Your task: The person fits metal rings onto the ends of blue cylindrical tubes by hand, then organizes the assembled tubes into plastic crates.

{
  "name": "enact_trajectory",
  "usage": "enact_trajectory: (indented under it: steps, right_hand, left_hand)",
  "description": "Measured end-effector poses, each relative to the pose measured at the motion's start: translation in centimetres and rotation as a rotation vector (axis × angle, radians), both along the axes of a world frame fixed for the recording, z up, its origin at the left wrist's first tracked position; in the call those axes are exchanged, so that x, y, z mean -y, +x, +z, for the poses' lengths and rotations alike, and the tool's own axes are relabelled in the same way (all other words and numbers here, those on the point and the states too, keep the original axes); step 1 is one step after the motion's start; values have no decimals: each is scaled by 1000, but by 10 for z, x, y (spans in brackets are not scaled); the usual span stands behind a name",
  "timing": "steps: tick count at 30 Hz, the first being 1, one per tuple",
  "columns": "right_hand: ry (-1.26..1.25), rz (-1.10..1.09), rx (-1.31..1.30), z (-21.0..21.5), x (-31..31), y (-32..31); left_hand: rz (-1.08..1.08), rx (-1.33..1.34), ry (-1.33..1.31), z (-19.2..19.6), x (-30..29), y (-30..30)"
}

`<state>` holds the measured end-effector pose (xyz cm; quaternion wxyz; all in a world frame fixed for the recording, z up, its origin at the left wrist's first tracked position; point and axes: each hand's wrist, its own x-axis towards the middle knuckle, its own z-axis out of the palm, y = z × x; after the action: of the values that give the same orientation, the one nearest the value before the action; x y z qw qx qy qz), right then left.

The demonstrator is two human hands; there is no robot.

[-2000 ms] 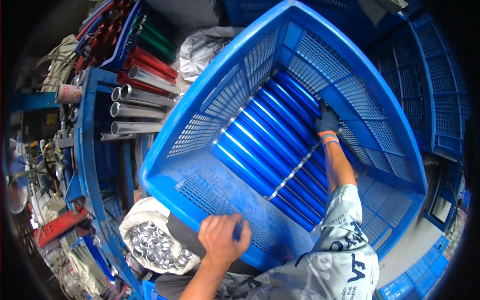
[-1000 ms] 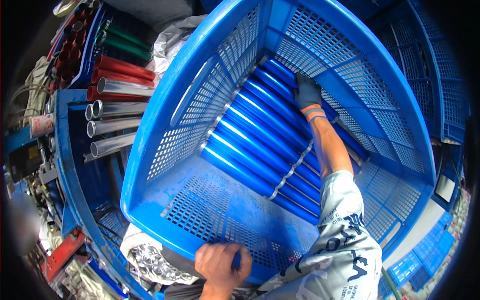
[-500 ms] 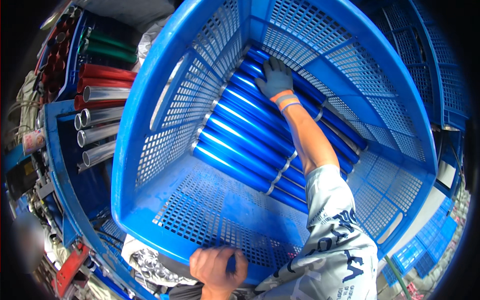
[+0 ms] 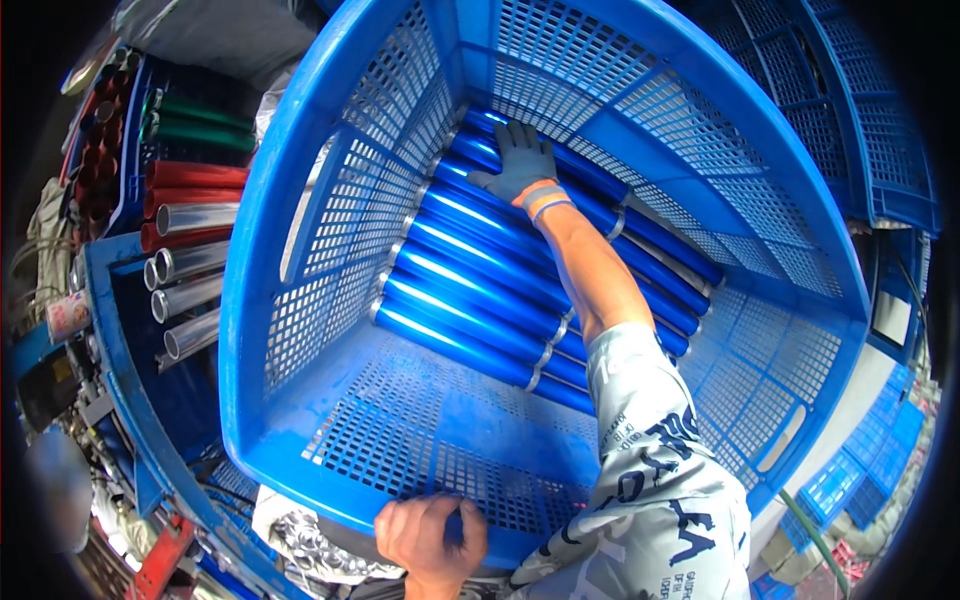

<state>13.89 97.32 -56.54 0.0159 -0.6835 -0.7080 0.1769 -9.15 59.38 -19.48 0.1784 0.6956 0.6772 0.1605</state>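
Note:
A large blue perforated plastic basket (image 4: 480, 455) fills the middle of the view, tilted with its opening facing me. On its bottom lie shiny blue metal tubes (image 4: 455, 270) with silver ends, side by side in rows. My right hand (image 4: 522, 165), in a grey glove with an orange cuff, rests palm down on the tubes near the far corner, its fingers spread and gripping nothing. Bare and closed, my left hand (image 4: 432, 540) is curled over the basket's near rim.
To the left, silver tubes (image 4: 190, 295), red tubes (image 4: 195, 178) and green tubes (image 4: 205, 130) lie stacked beside a blue metal frame (image 4: 120, 340). More blue baskets (image 4: 830, 110) stand at the far right. Lower right, blue crates (image 4: 850, 470) sit on the floor.
The view has shifted a little, so the basket's far corner, the tubes and my right hand appear farther left. Both hands keep nearly the same places on the tubes and rim.

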Motion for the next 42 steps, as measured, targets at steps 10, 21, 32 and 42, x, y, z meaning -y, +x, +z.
enact_trajectory:
  steps: [10, 21, 32, 42]
  right_hand:
    - [220, -126, -546, 79, 77, -79]
    - [851, 569, -1438, 475, 297, -232]
    - [212, 852, -1151, 485, 512, -250]
    - [158, 1582, -370, 306, 715, -432]
  left_hand:
    - [-17, -39, 58, 18, 22, 21]
    - [-38, 167, 401, 24, 97, 1]
    - [594, 250, 554, 76, 337, -109]
    - [1717, -464, 523, 50, 790, -175]
